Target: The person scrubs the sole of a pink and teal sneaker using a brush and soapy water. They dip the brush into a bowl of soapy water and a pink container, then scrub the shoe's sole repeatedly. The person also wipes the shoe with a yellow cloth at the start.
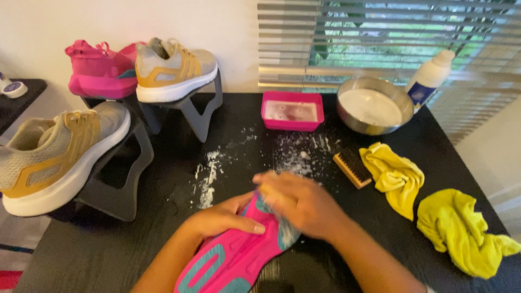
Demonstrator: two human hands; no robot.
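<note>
A pink shoe (228, 260) lies sole up on the black table (108, 249), its pink and teal tread facing me. My left hand (222, 217) grips its side near the toe. My right hand (296, 201) is blurred, pressed over the toe end, closed on something pale, partly hidden, that looks like a sponge or cloth (271, 192). White foam or powder (209, 179) is smeared on the table just beyond the hands.
A wooden brush (351, 168) and two yellow cloths (393, 176) (461, 230) lie at right. A pink tub (293, 111), a metal bowl (374, 106) and a white bottle (429, 76) stand at the back. Grey-yellow shoes (54, 154) (173, 68) and a pink shoe (97, 70) rest on stands at left.
</note>
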